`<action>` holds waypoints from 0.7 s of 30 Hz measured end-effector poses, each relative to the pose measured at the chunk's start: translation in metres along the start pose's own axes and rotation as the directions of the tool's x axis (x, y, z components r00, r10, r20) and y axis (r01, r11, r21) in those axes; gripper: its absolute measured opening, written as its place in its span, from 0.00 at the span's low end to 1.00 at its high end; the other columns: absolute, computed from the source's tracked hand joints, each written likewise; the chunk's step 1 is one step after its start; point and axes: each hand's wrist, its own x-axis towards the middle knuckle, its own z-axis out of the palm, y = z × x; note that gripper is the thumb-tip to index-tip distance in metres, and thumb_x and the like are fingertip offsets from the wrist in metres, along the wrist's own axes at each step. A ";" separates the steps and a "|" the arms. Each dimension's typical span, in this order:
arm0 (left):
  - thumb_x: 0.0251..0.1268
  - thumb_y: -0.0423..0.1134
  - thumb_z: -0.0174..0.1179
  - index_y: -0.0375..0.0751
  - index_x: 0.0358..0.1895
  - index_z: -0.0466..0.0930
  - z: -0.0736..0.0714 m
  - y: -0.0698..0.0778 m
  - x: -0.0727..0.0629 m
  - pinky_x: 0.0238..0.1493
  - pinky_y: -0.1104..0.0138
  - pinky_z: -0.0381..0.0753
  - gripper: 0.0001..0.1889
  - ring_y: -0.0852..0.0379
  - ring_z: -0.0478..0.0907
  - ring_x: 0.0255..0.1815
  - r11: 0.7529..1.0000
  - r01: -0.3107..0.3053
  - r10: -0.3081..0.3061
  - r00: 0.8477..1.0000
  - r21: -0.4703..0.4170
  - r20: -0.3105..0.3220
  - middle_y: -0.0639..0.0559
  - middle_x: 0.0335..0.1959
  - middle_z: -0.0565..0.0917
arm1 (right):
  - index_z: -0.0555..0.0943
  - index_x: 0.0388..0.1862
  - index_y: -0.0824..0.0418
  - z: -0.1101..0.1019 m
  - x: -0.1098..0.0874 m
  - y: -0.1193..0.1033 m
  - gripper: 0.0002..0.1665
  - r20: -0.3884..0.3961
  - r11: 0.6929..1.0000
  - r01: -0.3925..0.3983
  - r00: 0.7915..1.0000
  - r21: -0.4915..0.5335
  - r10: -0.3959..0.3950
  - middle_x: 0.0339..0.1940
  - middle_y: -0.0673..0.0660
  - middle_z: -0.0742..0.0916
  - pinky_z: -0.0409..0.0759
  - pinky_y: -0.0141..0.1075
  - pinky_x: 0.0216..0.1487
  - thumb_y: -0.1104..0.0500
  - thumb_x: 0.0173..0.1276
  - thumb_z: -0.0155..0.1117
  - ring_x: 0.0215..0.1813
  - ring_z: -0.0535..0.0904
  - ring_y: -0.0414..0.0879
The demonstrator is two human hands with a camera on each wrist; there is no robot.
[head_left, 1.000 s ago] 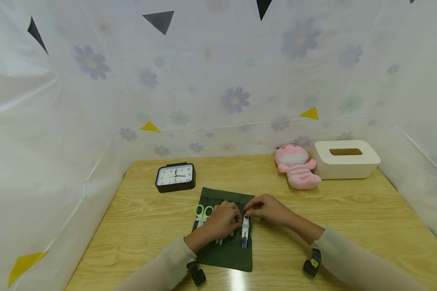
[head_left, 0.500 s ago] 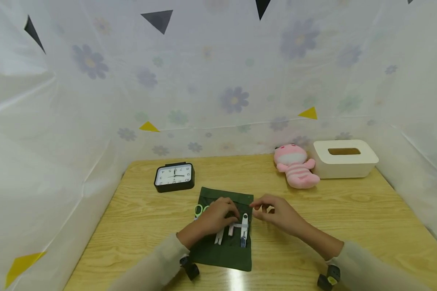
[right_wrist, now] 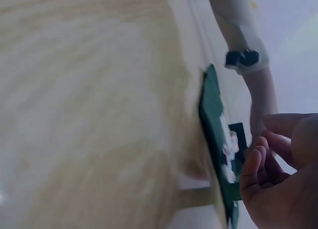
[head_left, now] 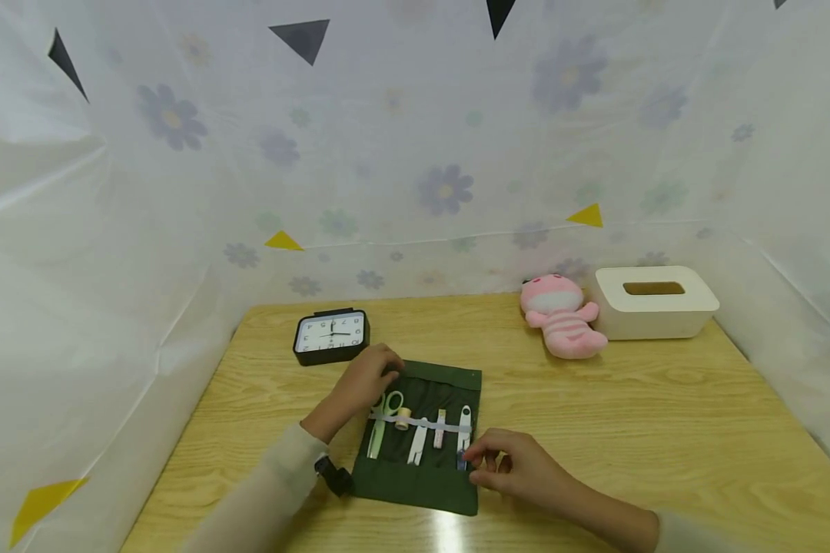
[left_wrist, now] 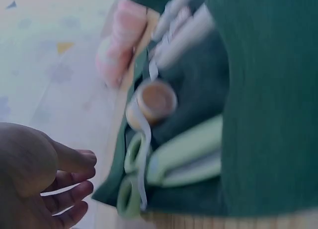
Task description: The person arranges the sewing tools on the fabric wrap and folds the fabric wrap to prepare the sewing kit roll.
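A dark green cloth tool pouch [head_left: 415,488] lies spread out before me. Under its pale elastic band sit green-handled scissors [head_left: 376,439], a thread spool [head_left: 403,419], a white tool [head_left: 418,443], a small pinkish piece [head_left: 439,432] and a white tool with a blue part [head_left: 464,432]. By the pouch's upper left corner is my left hand [head_left: 366,378], near the scissors' handles; the left wrist view shows its fingers [left_wrist: 74,196] apart from the cloth. Beside the lower right edge hovers my right hand [head_left: 515,465], fingers loosely bent, nothing visibly held.
Behind the left hand stands a black-framed clock [head_left: 332,336]. A pink plush toy [head_left: 563,316] leans by a white tissue box [head_left: 653,303] at the back right. Wooden tabletop [head_left: 629,415] surrounds the pouch; patterned sheeting [head_left: 387,153] encloses the back and sides.
My left hand has moved from over the pouch's middle to its upper left corner, uncovering the spool and tools. My right hand has come down along the right edge, toward me.
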 end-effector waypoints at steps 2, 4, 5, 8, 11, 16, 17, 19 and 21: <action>0.71 0.31 0.66 0.41 0.47 0.88 0.000 -0.007 0.002 0.53 0.55 0.83 0.07 0.48 0.81 0.50 1.000 0.012 -0.011 1.000 0.026 -0.018 0.48 0.47 0.84 | 0.87 0.47 0.58 0.007 -0.003 0.004 0.10 0.030 1.000 -0.002 1.000 0.011 0.001 0.37 0.46 0.86 0.82 0.31 0.33 0.57 0.69 0.74 0.35 0.78 0.32; 0.71 0.31 0.66 0.40 0.47 0.88 0.001 -0.011 0.005 0.53 0.55 0.83 0.07 0.48 0.82 0.50 0.998 0.019 -0.018 1.000 0.052 -0.025 0.48 0.47 0.84 | 0.87 0.46 0.57 0.013 -0.006 0.008 0.09 0.052 1.000 -0.008 0.999 0.020 0.007 0.36 0.45 0.85 0.81 0.31 0.33 0.58 0.69 0.74 0.34 0.78 0.31; 0.70 0.30 0.66 0.40 0.47 0.89 0.002 -0.013 0.005 0.52 0.55 0.83 0.07 0.48 0.82 0.50 0.998 0.021 -0.020 1.000 0.062 -0.024 0.47 0.47 0.85 | 0.87 0.46 0.57 0.015 -0.006 0.009 0.09 0.057 1.000 -0.002 0.998 0.014 0.001 0.35 0.44 0.85 0.81 0.31 0.33 0.58 0.69 0.74 0.34 0.78 0.31; 0.70 0.30 0.66 0.39 0.47 0.89 0.004 -0.017 0.008 0.52 0.56 0.83 0.07 0.48 0.82 0.50 0.996 0.026 -0.025 1.000 0.085 -0.015 0.48 0.46 0.85 | 0.87 0.44 0.58 0.021 -0.008 0.012 0.07 0.062 1.000 0.002 0.998 0.004 -0.002 0.34 0.43 0.85 0.80 0.30 0.30 0.60 0.67 0.74 0.33 0.77 0.30; 0.70 0.30 0.67 0.39 0.47 0.89 0.006 -0.019 0.010 0.52 0.57 0.83 0.07 0.49 0.82 0.49 0.994 0.033 -0.033 0.999 0.103 -0.004 0.48 0.46 0.85 | 0.87 0.42 0.57 0.025 -0.007 0.013 0.06 0.057 0.999 0.016 0.998 -0.039 -0.013 0.33 0.41 0.84 0.78 0.29 0.29 0.61 0.66 0.75 0.31 0.76 0.29; 0.69 0.29 0.67 0.39 0.46 0.89 0.008 -0.019 0.011 0.50 0.57 0.83 0.07 0.50 0.82 0.48 0.991 0.028 -0.028 1.000 0.129 0.003 0.48 0.44 0.84 | 0.87 0.39 0.54 0.027 -0.006 0.012 0.06 0.051 0.993 0.017 0.999 -0.113 -0.012 0.32 0.39 0.82 0.78 0.28 0.30 0.61 0.66 0.76 0.31 0.75 0.28; 0.69 0.29 0.67 0.38 0.46 0.89 0.008 -0.019 0.012 0.50 0.57 0.83 0.07 0.49 0.82 0.47 0.991 0.024 -0.024 1.000 0.132 0.001 0.48 0.44 0.84 | 0.87 0.39 0.54 0.027 -0.006 0.012 0.06 0.052 0.992 0.014 0.999 -0.122 -0.008 0.31 0.39 0.82 0.78 0.27 0.30 0.61 0.65 0.76 0.31 0.75 0.28; 0.69 0.29 0.67 0.38 0.45 0.88 0.008 -0.018 0.012 0.50 0.57 0.83 0.06 0.49 0.82 0.46 0.990 0.023 -0.024 1.000 0.136 0.005 0.48 0.43 0.84 | 0.87 0.38 0.53 0.028 -0.005 0.011 0.06 0.053 0.990 0.012 0.999 -0.141 -0.005 0.31 0.38 0.81 0.78 0.27 0.30 0.61 0.65 0.76 0.31 0.75 0.27; 0.68 0.29 0.67 0.39 0.45 0.88 0.008 -0.018 0.012 0.50 0.57 0.83 0.06 0.50 0.82 0.46 0.990 0.022 -0.024 1.000 0.142 0.008 0.48 0.42 0.84 | 0.87 0.37 0.52 0.028 -0.005 0.010 0.06 0.054 0.986 0.015 0.999 -0.164 -0.006 0.31 0.38 0.81 0.77 0.27 0.30 0.61 0.65 0.76 0.31 0.74 0.27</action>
